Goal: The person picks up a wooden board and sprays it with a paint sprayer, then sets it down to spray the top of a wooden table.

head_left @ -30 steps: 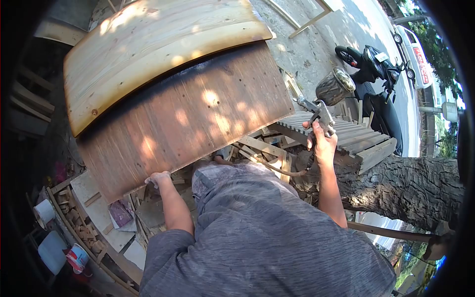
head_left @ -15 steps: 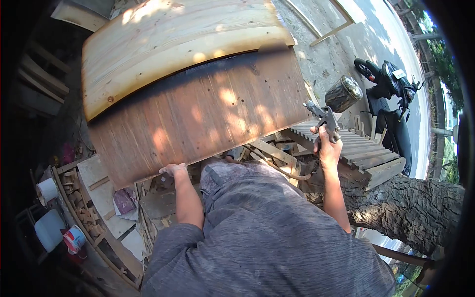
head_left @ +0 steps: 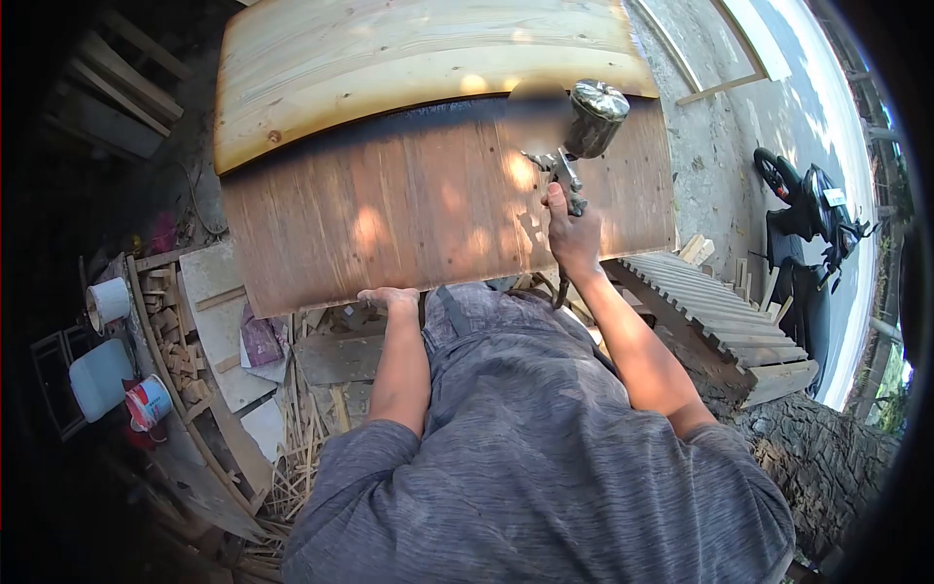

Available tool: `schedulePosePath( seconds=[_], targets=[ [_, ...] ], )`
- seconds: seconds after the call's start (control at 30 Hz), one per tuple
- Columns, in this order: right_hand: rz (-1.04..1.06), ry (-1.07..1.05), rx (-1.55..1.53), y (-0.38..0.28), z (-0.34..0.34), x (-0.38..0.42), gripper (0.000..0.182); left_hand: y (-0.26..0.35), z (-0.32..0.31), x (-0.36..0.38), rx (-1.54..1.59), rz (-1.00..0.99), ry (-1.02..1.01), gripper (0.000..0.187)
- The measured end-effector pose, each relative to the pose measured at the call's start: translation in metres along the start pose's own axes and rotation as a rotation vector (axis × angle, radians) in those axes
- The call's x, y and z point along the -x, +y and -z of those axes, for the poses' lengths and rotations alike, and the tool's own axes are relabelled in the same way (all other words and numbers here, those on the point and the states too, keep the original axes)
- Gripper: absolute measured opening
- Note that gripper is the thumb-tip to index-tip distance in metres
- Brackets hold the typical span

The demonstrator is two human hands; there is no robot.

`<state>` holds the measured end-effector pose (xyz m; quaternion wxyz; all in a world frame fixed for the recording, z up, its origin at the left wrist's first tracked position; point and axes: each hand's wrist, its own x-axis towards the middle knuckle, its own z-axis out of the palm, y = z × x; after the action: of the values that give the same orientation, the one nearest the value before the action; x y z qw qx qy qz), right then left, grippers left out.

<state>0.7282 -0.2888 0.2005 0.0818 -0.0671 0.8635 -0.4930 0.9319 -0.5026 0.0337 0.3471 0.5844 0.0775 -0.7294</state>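
Observation:
A large wooden panel (head_left: 409, 195) stands in front of me; its lower part is stained brown and its upper part (head_left: 389, 58) is bare pale wood. My left hand (head_left: 391, 297) grips the panel's lower edge. My right hand (head_left: 572, 234) is closed around the handle of a metal spray gun (head_left: 574, 136) with a round cup on top. The gun is held over the stained area, near the dark line where the stain meets the bare wood.
A slatted wooden pallet (head_left: 720, 311) lies to the right, next to a tree trunk (head_left: 827, 467). A parked scooter (head_left: 817, 224) stands at the road. To the left are wood scraps (head_left: 180, 341), a white jug (head_left: 97, 375), a small can (head_left: 148, 401) and a white roll (head_left: 107, 300).
My right hand has swung the spray gun leftward from beside the pallet to over the panel's stained face. My view shifted, so the panel sits further right. The left hand stays on the lower edge.

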Motion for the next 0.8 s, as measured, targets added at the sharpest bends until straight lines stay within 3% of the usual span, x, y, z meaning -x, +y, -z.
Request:
schedulePosePath(
  seconds=[0.2,0.27,0.37,0.57,0.67,0.8],
  targets=[
    [0.0,-0.197,0.045,-0.04,-0.055,0.009,0.051,0.005,0.003,0.0,0.029,0.03,-0.05,0.082],
    [0.04,-0.238,0.073,-0.028,-0.074,0.009,0.049,0.006,0.016,-0.012,0.002,0.042,-0.118,0.082],
    [0.101,-0.245,0.014,-0.064,-0.071,0.009,0.044,0.013,0.055,-0.054,-0.169,0.024,-0.297,0.094],
    [0.084,-0.078,0.1,-0.033,-0.043,0.006,0.042,0.044,0.032,-0.027,-0.141,0.186,-0.207,0.093],
    [0.027,-0.024,0.161,-0.032,-0.013,0.013,0.041,0.066,0.004,-0.015,-0.076,0.145,0.0,0.093],
    [0.003,0.1,0.079,-0.02,-0.008,0.021,0.043,0.054,-0.003,-0.022,-0.197,-0.026,0.012,0.092]
  ],
)
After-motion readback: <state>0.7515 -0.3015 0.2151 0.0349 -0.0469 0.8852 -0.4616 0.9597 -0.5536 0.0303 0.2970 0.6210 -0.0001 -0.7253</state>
